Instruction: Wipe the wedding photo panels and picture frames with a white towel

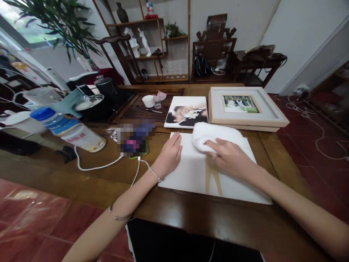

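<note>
Right hand (231, 156): your fingers grasp a bunched white cloth (218, 133) against the far part of the white board (188, 171), which lies on the wooden table (177, 211). Left hand (170, 154): laid along the board's left edge — fingers extended, clasping nothing. Tan strips (208, 180) show below your right hand — photo panel (188, 112) just beyond the board.

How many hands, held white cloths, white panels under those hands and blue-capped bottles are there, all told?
Hands: 2 (left hand, right hand)
Held white cloth: 1
White panel under the hands: 1
Blue-capped bottle: 1
Total: 5
</note>
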`<action>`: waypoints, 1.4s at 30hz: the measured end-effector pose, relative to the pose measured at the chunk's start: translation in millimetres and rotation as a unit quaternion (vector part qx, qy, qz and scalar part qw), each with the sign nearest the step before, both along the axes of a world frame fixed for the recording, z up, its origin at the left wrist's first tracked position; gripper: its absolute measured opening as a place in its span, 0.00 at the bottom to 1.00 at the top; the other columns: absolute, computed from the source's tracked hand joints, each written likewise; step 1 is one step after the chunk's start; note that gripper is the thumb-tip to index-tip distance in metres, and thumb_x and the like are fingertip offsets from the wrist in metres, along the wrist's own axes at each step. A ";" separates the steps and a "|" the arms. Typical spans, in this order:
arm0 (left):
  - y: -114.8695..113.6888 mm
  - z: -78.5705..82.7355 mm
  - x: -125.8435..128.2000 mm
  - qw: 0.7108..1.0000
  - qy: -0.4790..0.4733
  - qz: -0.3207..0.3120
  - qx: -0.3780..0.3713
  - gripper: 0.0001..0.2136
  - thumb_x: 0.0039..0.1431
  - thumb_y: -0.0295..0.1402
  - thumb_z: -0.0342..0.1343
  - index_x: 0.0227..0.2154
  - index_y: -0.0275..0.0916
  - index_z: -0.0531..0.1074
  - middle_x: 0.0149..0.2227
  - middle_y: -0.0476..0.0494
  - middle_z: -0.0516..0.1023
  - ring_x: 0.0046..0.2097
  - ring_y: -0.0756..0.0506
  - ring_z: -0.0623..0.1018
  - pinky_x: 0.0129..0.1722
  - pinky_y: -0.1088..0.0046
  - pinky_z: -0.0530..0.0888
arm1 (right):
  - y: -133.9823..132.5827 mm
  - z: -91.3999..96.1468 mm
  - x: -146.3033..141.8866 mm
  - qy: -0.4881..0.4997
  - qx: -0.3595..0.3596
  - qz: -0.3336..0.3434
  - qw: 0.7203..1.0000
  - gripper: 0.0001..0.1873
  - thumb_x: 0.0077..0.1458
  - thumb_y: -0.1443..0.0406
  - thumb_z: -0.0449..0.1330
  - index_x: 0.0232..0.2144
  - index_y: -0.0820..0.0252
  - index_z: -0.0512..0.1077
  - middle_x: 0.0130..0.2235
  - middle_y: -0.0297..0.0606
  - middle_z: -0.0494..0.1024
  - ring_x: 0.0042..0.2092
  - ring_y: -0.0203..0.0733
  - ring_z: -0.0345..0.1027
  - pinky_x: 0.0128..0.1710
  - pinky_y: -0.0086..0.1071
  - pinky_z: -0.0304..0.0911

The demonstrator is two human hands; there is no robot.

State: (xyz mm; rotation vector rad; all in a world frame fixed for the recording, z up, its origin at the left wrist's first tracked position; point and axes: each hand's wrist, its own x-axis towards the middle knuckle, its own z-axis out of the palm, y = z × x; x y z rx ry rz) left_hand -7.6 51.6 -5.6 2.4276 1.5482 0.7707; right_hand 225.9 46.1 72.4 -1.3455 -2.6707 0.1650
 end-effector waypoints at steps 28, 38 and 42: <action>-2.1 4.6 0.6 1.000 0.021 0.001 -0.018 0.21 0.69 0.31 0.38 0.62 0.29 0.56 0.65 0.26 0.57 0.68 0.38 0.55 0.66 0.52 0.58 | -2.7 -27.4 70.6 0.013 0.054 -0.034 0.998 0.15 0.59 0.67 0.46 0.44 0.58 0.69 0.59 0.54 0.68 0.60 0.59 0.61 0.47 0.52 0.68; -1.9 4.8 1.6 1.000 0.018 0.000 -0.013 0.21 0.69 0.31 0.39 0.61 0.28 0.56 0.65 0.26 0.58 0.68 0.38 0.55 0.66 0.53 0.58 | -107.4 -8.6 93.8 0.009 -0.051 0.059 0.997 0.24 0.47 0.71 0.53 0.44 0.43 0.72 0.54 0.37 0.74 0.49 0.55 0.73 0.38 0.45 0.73; -2.1 3.9 1.4 1.000 0.020 0.003 -0.016 0.21 0.69 0.31 0.38 0.62 0.29 0.56 0.66 0.27 0.57 0.68 0.38 0.55 0.66 0.53 0.58 | -78.6 5.2 84.8 0.009 -0.094 0.056 0.994 0.21 0.52 0.70 0.52 0.43 0.42 0.73 0.42 0.37 0.80 0.39 0.50 0.75 0.32 0.39 0.70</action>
